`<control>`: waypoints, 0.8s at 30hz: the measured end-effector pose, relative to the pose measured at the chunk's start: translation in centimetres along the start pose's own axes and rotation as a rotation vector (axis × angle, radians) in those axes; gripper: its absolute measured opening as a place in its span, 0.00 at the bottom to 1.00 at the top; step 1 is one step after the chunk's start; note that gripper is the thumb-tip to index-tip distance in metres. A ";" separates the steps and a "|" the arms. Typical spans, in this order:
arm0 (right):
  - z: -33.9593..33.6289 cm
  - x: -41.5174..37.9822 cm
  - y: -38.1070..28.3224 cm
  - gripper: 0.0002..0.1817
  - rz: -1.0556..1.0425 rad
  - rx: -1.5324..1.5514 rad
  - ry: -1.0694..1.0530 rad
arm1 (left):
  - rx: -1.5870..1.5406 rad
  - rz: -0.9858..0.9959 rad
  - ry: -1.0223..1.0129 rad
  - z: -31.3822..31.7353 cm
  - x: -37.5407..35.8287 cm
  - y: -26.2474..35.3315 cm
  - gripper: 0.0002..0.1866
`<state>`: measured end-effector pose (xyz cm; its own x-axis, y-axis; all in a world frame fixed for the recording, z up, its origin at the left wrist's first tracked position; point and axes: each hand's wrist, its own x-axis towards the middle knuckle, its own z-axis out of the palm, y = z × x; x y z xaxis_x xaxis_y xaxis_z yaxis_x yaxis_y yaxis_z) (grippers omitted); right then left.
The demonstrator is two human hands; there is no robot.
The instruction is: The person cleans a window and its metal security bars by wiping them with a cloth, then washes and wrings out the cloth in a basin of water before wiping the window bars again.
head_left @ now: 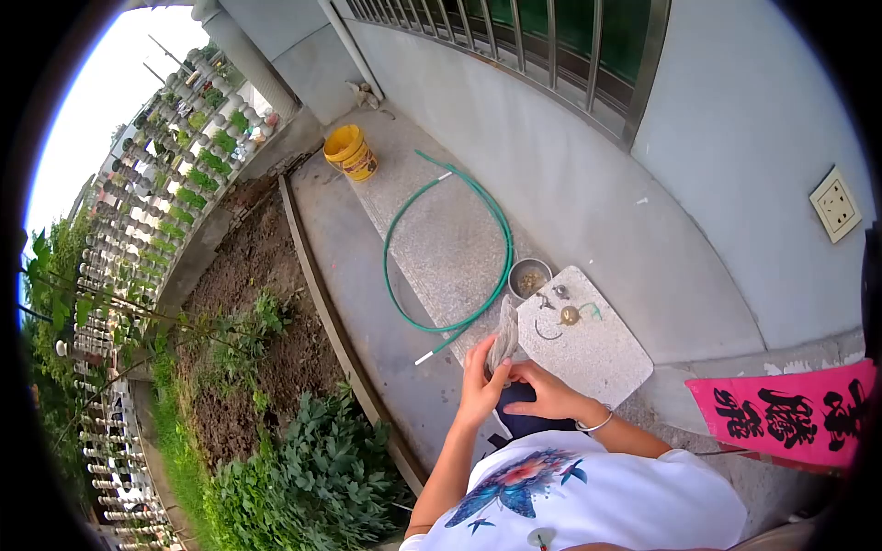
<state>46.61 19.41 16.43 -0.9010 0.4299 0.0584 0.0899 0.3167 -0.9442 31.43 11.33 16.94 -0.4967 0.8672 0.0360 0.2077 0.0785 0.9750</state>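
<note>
Just above my lap, my left hand (480, 384) is closed around a bunched grey cloth (504, 338), whose loose end sticks up past my fingers. My right hand (544, 393), with a bracelet at the wrist, curls in from the other side. Its fingertips meet the cloth's lower part, partly hidden by my left hand. Beyond my hands lies a speckled stone slab (593, 354). On it are a round brass-coloured piece (570, 316), a curved dark strip (548, 332) and small metal parts (560, 292). A metal bowl (529, 278) with small pieces inside stands at the slab's far edge.
A coiled green hose (507, 241) lies on the concrete ahead, near a yellow bucket (351, 152). To the left, a low curb (323, 285) borders a planted soil bed (253, 340). A wall with a barred window (551, 46) runs along the right, above a pink banner (781, 409).
</note>
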 end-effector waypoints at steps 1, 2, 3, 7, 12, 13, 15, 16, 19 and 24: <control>0.2 2.3 0.2 0.29 -0.014 -0.059 0.007 | -0.085 -0.139 -0.050 -0.6 1.4 1.5 0.26; 0.2 4.7 0.9 0.23 -0.031 -0.082 0.053 | 0.024 -0.020 -0.097 -1.7 3.2 1.0 0.27; -0.1 7.2 1.6 0.23 -0.037 -0.092 0.065 | 0.134 0.102 -0.142 -2.7 5.3 0.5 0.28; -2.4 16.8 1.9 0.15 -0.062 0.060 0.140 | -0.342 -0.114 -0.215 -7.4 14.3 -1.1 0.31; -5.8 28.0 1.5 0.12 0.207 0.020 0.128 | -0.027 -0.169 -0.297 -14.7 25.2 0.5 0.32; -6.4 30.5 1.4 0.13 0.181 0.022 0.154 | 0.065 -0.236 -0.299 -16.0 27.4 1.5 0.31; -7.5 34.9 0.8 0.13 0.134 0.090 0.210 | 0.274 -0.182 -0.242 -18.5 31.1 2.3 0.25; -8.1 37.1 1.6 0.14 0.159 0.110 0.274 | 0.261 -0.200 -0.226 -19.5 32.7 3.1 0.22; -11.1 44.1 1.0 0.15 0.237 0.133 0.327 | 0.313 -0.141 -0.238 -22.7 37.4 1.5 0.15; -16.2 58.5 -1.9 0.17 0.162 0.324 0.036 | -0.335 0.169 -0.296 -30.2 48.5 0.0 0.10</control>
<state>0.63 57.64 26.86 -0.8700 0.4838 -0.0949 0.0864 -0.0399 -0.9955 -18.08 38.50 25.26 -0.2082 0.9607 0.1836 -0.0427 -0.1964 0.9796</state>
